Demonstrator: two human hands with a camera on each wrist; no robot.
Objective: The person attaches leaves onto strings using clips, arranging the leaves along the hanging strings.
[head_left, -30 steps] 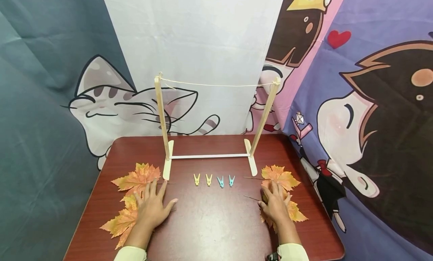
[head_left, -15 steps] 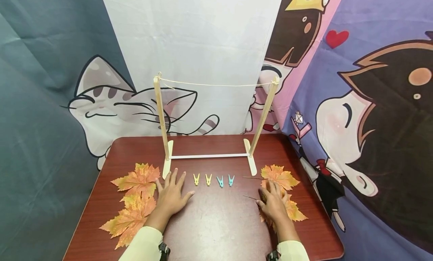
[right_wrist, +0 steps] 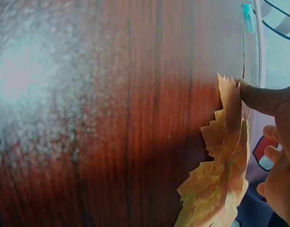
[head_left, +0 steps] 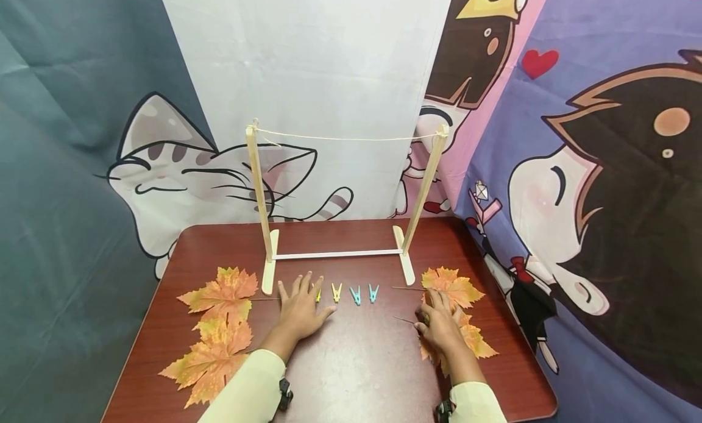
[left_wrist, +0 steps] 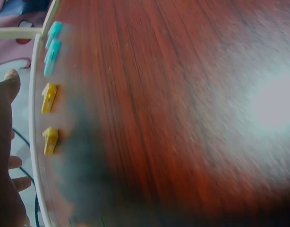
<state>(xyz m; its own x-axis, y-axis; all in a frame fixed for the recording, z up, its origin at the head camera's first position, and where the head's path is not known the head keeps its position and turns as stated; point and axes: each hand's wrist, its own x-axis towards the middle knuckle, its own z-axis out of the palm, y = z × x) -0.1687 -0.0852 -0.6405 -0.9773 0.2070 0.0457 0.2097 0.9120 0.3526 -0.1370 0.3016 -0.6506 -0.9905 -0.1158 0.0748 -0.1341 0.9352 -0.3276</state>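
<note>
My left hand, fingers spread, hovers palm-down over the table and partly covers the first yellow clothespin. A second yellow clothespin and two blue clothespins continue the row to its right. In the left wrist view the hand appears at the left edge, holding nothing. My right hand lies over the lower right maple leaf, fingers loosely bent. In the right wrist view, its thumb is right at this leaf's tip. The upper right maple leaf lies beyond the fingers.
Behind the clothespins stands a wooden frame with a string tied between its posts. Two more orange-yellow maple leaves, an upper one and a lower one, lie at the left. Printed cloth hangs behind the table.
My left hand has moved right, from the left leaves to the first yellow clothespin, uncovering both leaves. My right hand has stayed over the right leaves with only slight finger movement.
</note>
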